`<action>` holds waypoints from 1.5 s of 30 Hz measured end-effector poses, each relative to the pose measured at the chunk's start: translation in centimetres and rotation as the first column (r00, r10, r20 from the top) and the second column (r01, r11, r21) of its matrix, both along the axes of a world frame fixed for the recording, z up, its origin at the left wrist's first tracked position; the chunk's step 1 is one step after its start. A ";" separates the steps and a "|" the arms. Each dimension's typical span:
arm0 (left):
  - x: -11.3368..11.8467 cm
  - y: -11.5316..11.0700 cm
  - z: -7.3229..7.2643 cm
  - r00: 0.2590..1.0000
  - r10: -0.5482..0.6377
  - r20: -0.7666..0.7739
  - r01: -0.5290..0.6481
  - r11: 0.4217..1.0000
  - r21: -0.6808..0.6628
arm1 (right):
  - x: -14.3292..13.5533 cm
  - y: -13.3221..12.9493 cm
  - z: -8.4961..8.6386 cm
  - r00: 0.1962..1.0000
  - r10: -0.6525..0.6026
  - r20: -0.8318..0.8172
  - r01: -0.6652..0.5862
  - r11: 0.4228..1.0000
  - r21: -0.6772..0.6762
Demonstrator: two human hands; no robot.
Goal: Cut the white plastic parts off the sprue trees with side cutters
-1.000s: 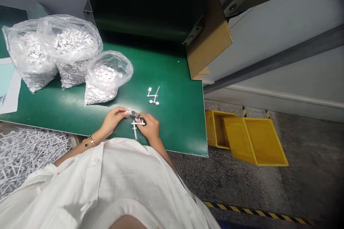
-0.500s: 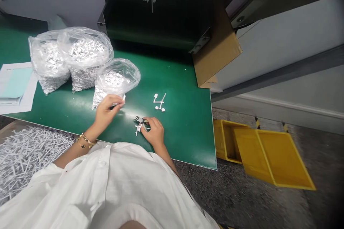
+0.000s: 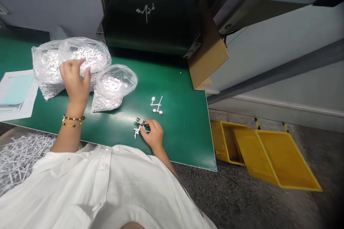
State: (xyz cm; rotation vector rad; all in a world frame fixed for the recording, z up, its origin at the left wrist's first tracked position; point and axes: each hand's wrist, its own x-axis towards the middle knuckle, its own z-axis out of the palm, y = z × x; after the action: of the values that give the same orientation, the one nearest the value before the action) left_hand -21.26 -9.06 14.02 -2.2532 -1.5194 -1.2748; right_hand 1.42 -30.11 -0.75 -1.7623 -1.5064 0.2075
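My left hand is raised over the middle clear bag of small white plastic pieces, thumb and fingers apart, with nothing visible between them. My right hand is closed round the side cutters, whose jaws point left and stand apart. Against its fingertips lies a small white plastic sprue, partly covered by the hand. Further up the table rests another branched white sprue with flat heads on its arms. The front bag holds round white pieces.
Another full bag stands at the left beside papers. A dark conveyor carrying a white sprue slopes down at the back, with a cardboard sheet beside it. Yellow crates sit right; white sticks fill a container lower left.
My left hand has moved up and left from beside the front bag to above the middle bag, its fingers spreading; the white piece at its fingertips is gone. My right hand keeps the cutters.
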 end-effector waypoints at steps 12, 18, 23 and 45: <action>8.0 -12.7 -9.6 0.599 -0.800 -0.024 0.643 0.499 -0.581 | 1.0 -0.7 0.2 0.914 -0.315 -0.255 0.348 0.933 0.097; 13.3 -8.3 -10.2 0.678 -0.720 -0.148 0.517 0.609 -0.602 | 1.2 -0.7 -0.1 0.881 -0.334 -0.334 0.388 0.915 0.109; 16.7 -4.7 -10.7 0.689 -0.685 -0.237 0.499 0.685 -0.530 | 1.2 -0.5 0.0 0.886 -0.324 -0.331 0.376 0.920 0.107; 11.6 -5.2 -12.6 0.674 -0.719 -0.169 0.515 0.621 -0.590 | 1.3 0.0 0.3 0.892 -0.315 -0.325 0.362 0.927 0.094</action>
State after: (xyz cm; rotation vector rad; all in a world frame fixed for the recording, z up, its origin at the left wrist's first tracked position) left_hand -9.68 -14.28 1.38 -3.3357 -0.9788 -0.4199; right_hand 2.70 -30.14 -0.43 -1.7456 -0.9506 0.1703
